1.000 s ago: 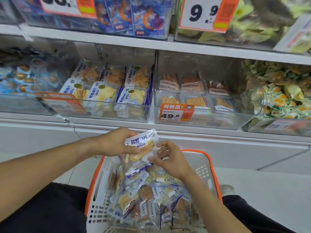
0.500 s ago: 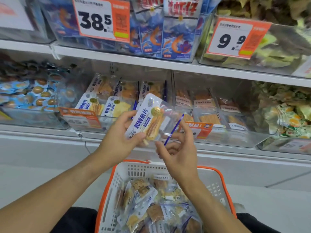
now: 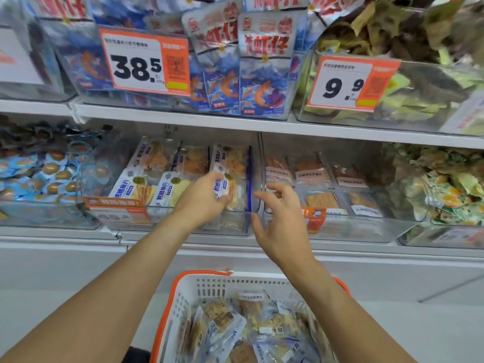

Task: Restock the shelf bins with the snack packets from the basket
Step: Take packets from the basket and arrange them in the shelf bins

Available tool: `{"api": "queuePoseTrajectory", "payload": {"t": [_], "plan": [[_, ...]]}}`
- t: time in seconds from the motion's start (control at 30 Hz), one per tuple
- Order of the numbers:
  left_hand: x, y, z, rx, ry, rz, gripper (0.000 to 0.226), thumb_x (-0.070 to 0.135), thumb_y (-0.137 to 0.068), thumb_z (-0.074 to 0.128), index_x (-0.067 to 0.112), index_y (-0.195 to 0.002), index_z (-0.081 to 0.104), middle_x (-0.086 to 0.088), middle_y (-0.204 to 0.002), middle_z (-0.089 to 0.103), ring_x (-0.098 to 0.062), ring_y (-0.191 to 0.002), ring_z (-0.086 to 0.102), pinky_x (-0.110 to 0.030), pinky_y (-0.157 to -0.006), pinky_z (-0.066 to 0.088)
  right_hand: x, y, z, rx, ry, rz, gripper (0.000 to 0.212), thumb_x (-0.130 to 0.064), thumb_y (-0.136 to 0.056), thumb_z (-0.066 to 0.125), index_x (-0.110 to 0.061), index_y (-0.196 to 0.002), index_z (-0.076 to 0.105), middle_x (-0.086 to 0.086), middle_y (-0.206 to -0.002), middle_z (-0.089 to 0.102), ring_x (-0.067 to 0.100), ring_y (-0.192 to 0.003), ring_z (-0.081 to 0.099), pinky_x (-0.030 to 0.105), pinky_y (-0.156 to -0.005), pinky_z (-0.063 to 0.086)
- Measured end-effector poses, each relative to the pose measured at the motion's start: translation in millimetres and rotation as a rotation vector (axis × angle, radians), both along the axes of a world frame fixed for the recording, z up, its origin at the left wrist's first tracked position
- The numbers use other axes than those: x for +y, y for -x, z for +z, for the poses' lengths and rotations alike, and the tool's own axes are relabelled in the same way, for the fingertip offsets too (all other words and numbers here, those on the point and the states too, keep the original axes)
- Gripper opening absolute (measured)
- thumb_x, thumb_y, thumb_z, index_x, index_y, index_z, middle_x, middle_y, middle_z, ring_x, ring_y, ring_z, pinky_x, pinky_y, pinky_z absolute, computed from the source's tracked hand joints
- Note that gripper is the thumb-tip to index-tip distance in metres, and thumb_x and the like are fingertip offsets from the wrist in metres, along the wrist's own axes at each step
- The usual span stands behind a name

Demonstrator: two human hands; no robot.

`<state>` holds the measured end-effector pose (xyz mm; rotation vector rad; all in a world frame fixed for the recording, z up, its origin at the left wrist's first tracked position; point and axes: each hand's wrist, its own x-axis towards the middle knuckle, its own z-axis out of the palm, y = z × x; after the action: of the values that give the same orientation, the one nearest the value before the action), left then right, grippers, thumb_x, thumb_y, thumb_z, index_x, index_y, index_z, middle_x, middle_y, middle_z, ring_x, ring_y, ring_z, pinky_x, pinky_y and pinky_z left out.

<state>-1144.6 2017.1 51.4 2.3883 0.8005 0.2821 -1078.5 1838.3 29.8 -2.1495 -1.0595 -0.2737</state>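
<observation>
Head view has your left hand (image 3: 207, 197) reaching over the front wall of the clear bin (image 3: 230, 226) on the lower shelf, thumb and fingers pinched on a fish snack packet (image 3: 227, 188) at the bin's right end, beside the blue divider (image 3: 249, 179). Your right hand (image 3: 279, 218) hovers just beside the bin, fingers loosely spread and holding nothing.

Judging by the film wrapper and thin dried strips, the packet should be light, a little slick and floppy, with contents that could snap if squeezed. Hold it by the sealed edges or flat across the printed label, not across the clear window.

Its long axis seems to run front to back, printed face up, tilted like the neighbouring packets; which end leads is hidden by your fingers. More packets wait in the basket (image 3: 183, 292) below.
</observation>
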Motion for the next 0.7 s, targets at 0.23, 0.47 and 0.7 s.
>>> {"api": "queuePoseTrajectory", "payload": {"t": [0.23,0.47,0.7], "plan": [[0,-2,-4,0.245,-0.244,-0.109,0.037,0.035,-0.099,0.045,0.028,-0.132,0.060,-0.008,-0.148,0.037,-0.029,-0.136,0.028,-0.047,-0.110,0.033,-3,-3,-1,0.011,-0.017,0.022,0.038,-0.016,-0.086,0.070,-0.017,-0.123,0.064,0.003,-0.134,0.046,0.018,-0.126,0.043,0.023,-0.101,0.035],[-2,0,-10,0.151,-0.273,-0.134,0.037,0.034,-0.101,0.042,0.021,-0.133,0.056,-0.002,-0.138,0.055,-0.025,-0.128,0.044,-0.045,-0.102,0.037,-10,3,1,-0.014,-0.190,0.058,0.028,-0.008,-0.086,0.068,-0.012,-0.114,0.067,0.005,-0.125,0.050,0.016,-0.117,0.048,0.024,-0.099,0.042],[-52,25,-22,-0.601,-0.407,-0.207,0.009,0.014,-0.090,0.053,0.009,-0.087,0.061,0.001,-0.083,0.057,-0.016,-0.079,0.050,-0.027,-0.071,0.041,-58,-17,-47,-0.116,-0.383,0.001,0.010,0.009,-0.079,0.059,0.000,-0.085,0.061,0.009,-0.091,0.052,0.011,-0.082,0.048,0.011,-0.074,0.038]]}}
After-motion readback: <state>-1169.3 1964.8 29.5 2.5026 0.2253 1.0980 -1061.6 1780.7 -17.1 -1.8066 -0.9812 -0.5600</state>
